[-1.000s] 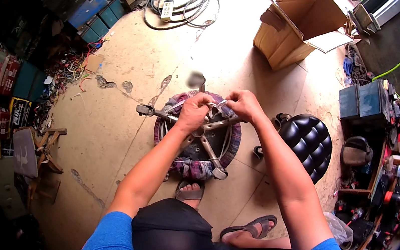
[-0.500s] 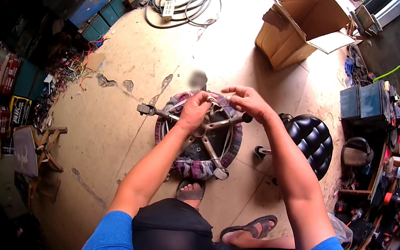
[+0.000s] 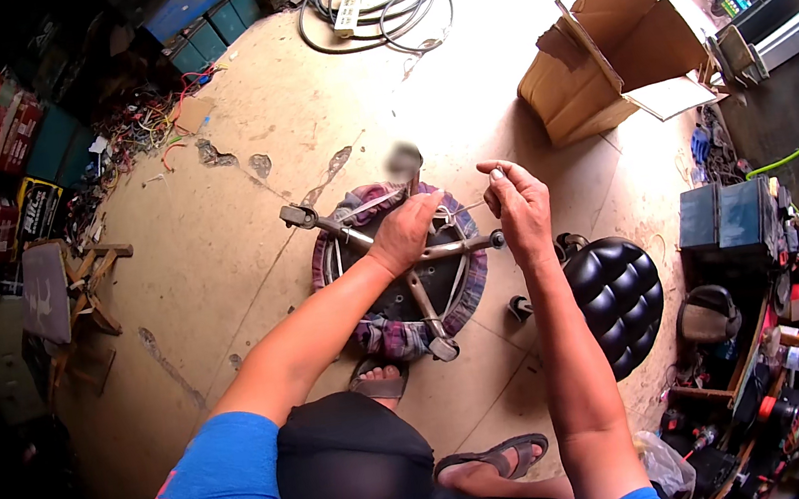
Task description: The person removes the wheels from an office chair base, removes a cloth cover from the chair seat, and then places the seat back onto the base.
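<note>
An upturned stool with a round dark underside (image 3: 396, 300) lies on the floor before me. Its metal legs (image 3: 419, 299) spread outward and end in casters. A plaid fabric cover (image 3: 386, 338) wraps the rim, and pale cord runs across the underside. My left hand (image 3: 403, 236) is closed over the far side of the legs, its fingertips pinching the cord by a loop. Off to the right, my right hand (image 3: 522, 208) is closed on a thin pale cord (image 3: 468, 207) stretched between the two hands. A blurred patch hides the far caster.
A black tufted stool (image 3: 616, 302) stands close to my right forearm. Farther right is an open cardboard box (image 3: 566, 96). Coiled black cable (image 3: 305, 22) with a power strip (image 3: 348, 16) lies at the back. A small wooden stool (image 3: 47, 296) stands left; cluttered shelves (image 3: 733, 407) line the right.
My right hand has closed and turned upright, drawing the cord out to the right. My left hand has shifted slightly right and down over the loop.
</note>
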Demonstrator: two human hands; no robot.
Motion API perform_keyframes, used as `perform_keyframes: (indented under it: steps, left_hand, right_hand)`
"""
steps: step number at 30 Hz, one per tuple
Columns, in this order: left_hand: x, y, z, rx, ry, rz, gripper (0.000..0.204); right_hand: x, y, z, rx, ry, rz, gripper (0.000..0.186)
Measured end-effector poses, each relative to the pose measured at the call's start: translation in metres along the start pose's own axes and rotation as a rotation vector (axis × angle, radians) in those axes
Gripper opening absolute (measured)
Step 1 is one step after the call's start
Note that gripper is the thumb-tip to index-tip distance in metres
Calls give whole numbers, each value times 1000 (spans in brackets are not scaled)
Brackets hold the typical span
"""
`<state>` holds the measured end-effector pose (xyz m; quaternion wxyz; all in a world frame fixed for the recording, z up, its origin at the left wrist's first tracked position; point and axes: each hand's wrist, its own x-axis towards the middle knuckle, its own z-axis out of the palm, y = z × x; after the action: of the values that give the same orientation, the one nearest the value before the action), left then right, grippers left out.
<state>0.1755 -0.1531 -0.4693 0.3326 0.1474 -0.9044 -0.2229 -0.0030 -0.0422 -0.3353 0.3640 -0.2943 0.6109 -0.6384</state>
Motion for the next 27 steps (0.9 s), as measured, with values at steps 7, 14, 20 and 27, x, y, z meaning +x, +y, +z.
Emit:
perform_keyframes:
  steps: [7,14,20,27]
  left_hand:
    - [-4,-4,1,-23,-5,20,41]
    - [-1,-5,9,-79,-36,-55,26]
    - [-7,-10,1,-123,-9,-74,24]
    - [-3,-7,8,-155,43,-12,26]
  right_hand:
    - [-7,-6,-6,119,145,75,23]
    - [16,4,-34,-170,473,99,39]
    - [-23,-3,13,-732,227,-47,16]
    - [-56,74,62,-1065,193,229,28]
